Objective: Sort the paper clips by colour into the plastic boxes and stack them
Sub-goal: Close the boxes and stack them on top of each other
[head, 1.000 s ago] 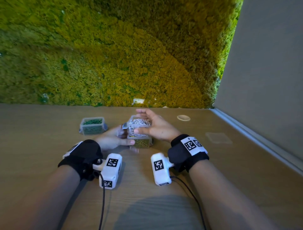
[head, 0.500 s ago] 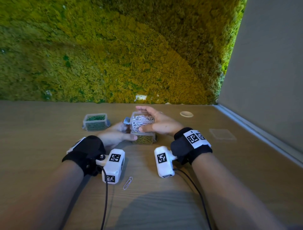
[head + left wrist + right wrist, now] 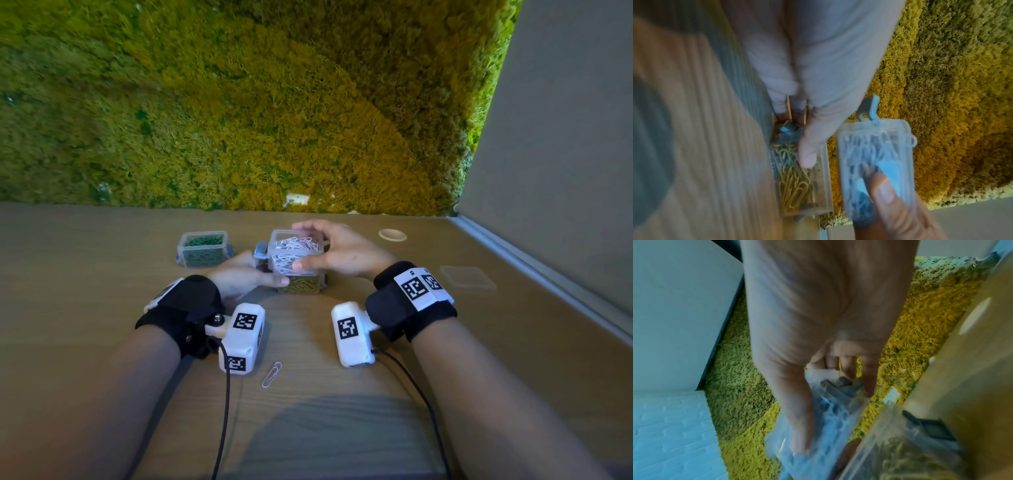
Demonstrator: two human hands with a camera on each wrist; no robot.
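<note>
R hand (image 3: 342, 255): frame centre, thumb on near face and fingers over far top edge of box w/ white clips (image 3: 296, 253), gripping it. Box sits on top of, or just above, box w/ yellow clips (image 3: 301, 285); contact unclear, left wrist view shows a gap between them.
L hand (image 3: 239, 277): left of stack, thumb along lower box's near side, fingers curled round its left end; holds it.
Box w/ green clips (image 3: 203, 249): lidded, on table (image 3: 102, 291), left of centre, apart from stack.
Loose clip (image 3: 272, 374): pale, on table, lower centre, between wrist cams.
Clear lid (image 3: 467, 277): flat on table, right side.
Round disc (image 3: 392, 235): table, upper right of hands.
Moss wall (image 3: 239, 102): upper frame.
</note>
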